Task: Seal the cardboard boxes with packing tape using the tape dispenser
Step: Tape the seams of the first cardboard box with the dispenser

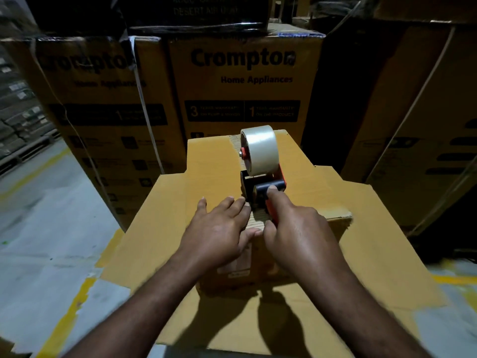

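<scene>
While the left hand [219, 226] is lying flat, fingers straight, on the cardboard box [214, 161], its fingertips [241, 201] are touching the tape dispenser [259, 151] at their 3 o'clock, whose handle the right hand [296, 231] is gripping. The box is sitting on a cardboard sheet [144, 244] over grey floor [51, 208], with printed cartons [242, 81] standing at 12 o'clock.

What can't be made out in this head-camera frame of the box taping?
Head view only:
- Whether tape is stuck to the cardboard box: the tape dispenser and right hand cover its cutting end.
- Near end of the seam: under the left hand.
- Front label: blurred, unreadable.
- Warranty small print on the Crompton box: too small.
- Lettering on the dark box: dim, cut by the top edge.
</scene>
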